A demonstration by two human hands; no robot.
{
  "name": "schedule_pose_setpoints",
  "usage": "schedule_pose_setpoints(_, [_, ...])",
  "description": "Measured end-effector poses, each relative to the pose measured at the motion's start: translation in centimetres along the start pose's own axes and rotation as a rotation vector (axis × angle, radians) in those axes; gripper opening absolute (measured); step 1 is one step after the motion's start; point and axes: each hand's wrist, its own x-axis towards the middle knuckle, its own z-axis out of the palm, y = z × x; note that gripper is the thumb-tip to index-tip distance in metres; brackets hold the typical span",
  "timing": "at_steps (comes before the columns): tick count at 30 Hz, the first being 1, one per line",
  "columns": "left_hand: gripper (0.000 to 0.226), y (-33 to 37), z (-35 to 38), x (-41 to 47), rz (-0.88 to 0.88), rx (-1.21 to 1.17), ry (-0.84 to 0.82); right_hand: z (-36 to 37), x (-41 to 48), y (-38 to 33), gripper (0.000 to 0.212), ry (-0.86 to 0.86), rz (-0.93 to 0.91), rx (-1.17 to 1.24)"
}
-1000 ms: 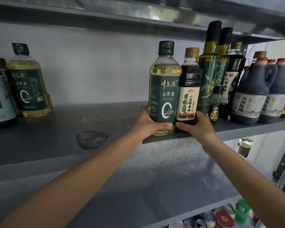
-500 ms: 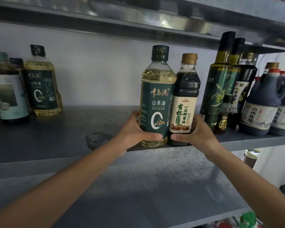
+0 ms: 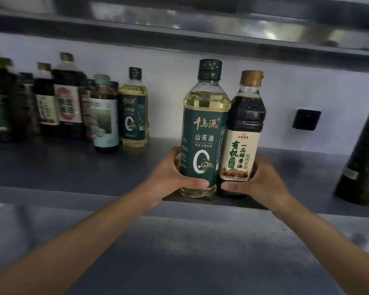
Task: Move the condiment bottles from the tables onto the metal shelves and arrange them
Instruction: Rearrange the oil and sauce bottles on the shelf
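My left hand (image 3: 168, 179) grips the green-capped, green-labelled oil bottle (image 3: 203, 133), right hand (image 3: 262, 184) the dark tan-capped soy sauce bottle (image 3: 243, 135), both upright, touching, at the shelf (image 3: 73, 173) front edge.

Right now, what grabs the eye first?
Dead centre, two upright bottles side by side at the front edge of the shelf: the left hand grips a green-labelled oil bottle, the right hand a dark soy sauce bottle. A blurred row of bottles stands at back left.
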Motion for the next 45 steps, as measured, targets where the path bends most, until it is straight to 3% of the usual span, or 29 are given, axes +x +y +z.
schedule_pose_setpoints(4, [0.099, -1.0, -5.7, -0.8, -0.018, 0.021, 0.032, 5.1, 1.8, -2.3, 0.076, -0.070, -0.047, 0.021])
schedule_pose_setpoints(9, [0.083, -2.1, -12.5, -1.7, -0.035, 0.033, 0.069, 11.5, 3.9, -5.1, 0.083, -0.159, -0.077, 0.057])
schedule_pose_setpoints(12, [0.089, -3.2, -16.4, -1.9, -0.059, 0.066, 0.097, 15.1, 5.0, -6.7, 0.082, -0.189, -0.114, 0.052])
schedule_pose_setpoints(20, [0.090, -5.2, -23.6, -0.9, -0.052, 0.126, 0.013, 21.1, 7.1, -9.3, 0.096, -0.195, -0.135, 0.009])
schedule_pose_setpoints(22, [0.090, -5.4, -24.4, -0.5, -0.031, 0.107, -0.016, 21.7, 7.2, -9.6, 0.100, -0.201, -0.123, 0.012])
schedule_pose_setpoints(31, [0.082, -6.2, -25.2, 0.8, 0.086, 0.100, -0.132, 22.1, 6.3, -10.3, 0.075, -0.155, -0.140, 0.013])
schedule_pose_setpoints(40, [0.075, -6.3, -24.5, 2.8, 0.152, 0.162, -0.224, 20.9, 5.9, -9.5, 0.080, -0.135, -0.128, -0.021])
schedule_pose_setpoints(45, [0.072, -5.8, -24.5, 2.2, 0.172, 0.372, -0.217, 19.4, 5.2, -9.4, 0.069, -0.233, -0.075, 0.000])
